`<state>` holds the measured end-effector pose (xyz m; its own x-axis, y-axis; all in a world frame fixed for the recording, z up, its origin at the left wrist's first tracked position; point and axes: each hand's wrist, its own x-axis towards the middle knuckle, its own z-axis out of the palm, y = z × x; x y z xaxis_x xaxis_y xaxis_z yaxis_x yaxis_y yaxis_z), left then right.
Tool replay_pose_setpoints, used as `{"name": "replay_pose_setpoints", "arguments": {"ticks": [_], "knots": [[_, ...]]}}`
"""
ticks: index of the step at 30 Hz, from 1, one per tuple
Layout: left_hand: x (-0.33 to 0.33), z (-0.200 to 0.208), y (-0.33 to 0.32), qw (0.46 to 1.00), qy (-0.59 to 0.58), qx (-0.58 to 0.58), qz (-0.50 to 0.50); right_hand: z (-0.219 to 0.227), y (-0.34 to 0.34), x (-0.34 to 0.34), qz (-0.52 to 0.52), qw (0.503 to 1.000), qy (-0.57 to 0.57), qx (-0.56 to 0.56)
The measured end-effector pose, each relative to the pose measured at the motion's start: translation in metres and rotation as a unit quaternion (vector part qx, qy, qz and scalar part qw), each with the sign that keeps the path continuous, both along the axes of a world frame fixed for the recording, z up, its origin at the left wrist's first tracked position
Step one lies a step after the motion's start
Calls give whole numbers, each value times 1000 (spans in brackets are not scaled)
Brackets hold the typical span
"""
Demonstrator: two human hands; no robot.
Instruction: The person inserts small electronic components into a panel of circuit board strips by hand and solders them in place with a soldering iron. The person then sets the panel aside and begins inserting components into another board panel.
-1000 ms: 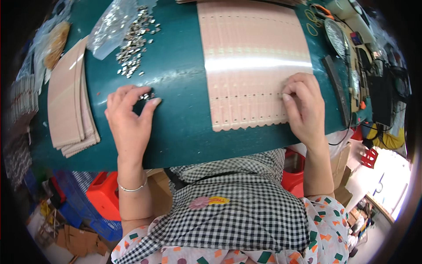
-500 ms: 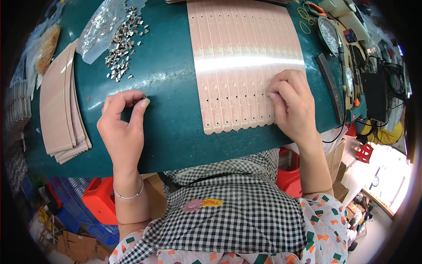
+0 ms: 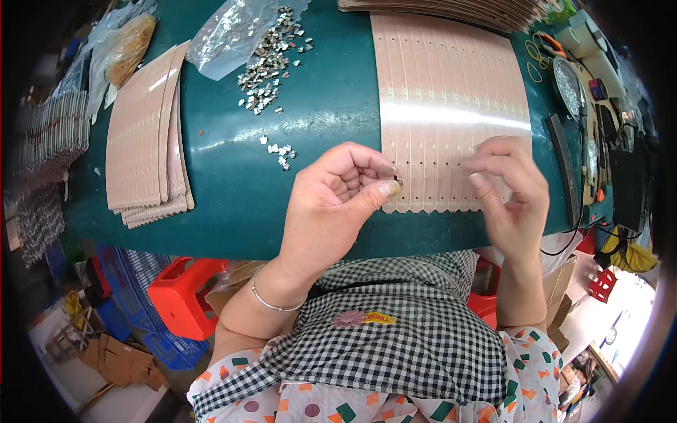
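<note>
My left hand [image 3: 337, 204] pinches a small metal clip [image 3: 398, 183] between thumb and forefinger at the left near edge of a row of pink perforated strips [image 3: 451, 113] laid side by side on the green table [image 3: 233, 197]. Over the strips' near right part hovers my right hand [image 3: 511, 194], blurred, fingers curled; what it holds cannot be made out. A few loose clips [image 3: 281, 154] lie on the table left of my left hand. A larger heap of clips [image 3: 271, 60] spills from a clear plastic bag [image 3: 229, 32] further back.
A stack of pink strips [image 3: 144, 134] lies at the left. More strips [image 3: 451, 10] are piled at the far edge. Tools, rubber bands and cables [image 3: 592, 106] crowd the right side. A red stool [image 3: 180, 289] and blue crates [image 3: 134, 282] stand under the table.
My left hand has moved right from the loose clips to the strips' left edge, now pinching a clip. My right hand has lifted off the strips.
</note>
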<state>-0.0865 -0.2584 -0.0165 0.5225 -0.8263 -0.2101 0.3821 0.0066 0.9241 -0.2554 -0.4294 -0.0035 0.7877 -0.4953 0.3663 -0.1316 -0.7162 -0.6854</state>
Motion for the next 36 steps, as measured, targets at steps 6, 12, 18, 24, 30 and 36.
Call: {"name": "replay_pose_setpoints", "arguments": {"ticks": [6,12,18,24,30,36], "knots": [[-17,7,-3,999,27,-36,-18,4,27,26,84,970,-63,221],[-21,-8,-1,993,79,-40,-77,2,34,15,81,948,-46,303],[-23,-10,0,996,28,-7,-86,4,30,24,120,991,-23,55],[-16,1,-1,990,-102,20,-92,6,21,14,138,989,-19,43],[60,-8,27,743,-629,219,68,-14,-19,-9,-10,996,48,-75],[72,-24,35,746,-617,245,59,-28,-22,-10,-17,990,77,-120]]}}
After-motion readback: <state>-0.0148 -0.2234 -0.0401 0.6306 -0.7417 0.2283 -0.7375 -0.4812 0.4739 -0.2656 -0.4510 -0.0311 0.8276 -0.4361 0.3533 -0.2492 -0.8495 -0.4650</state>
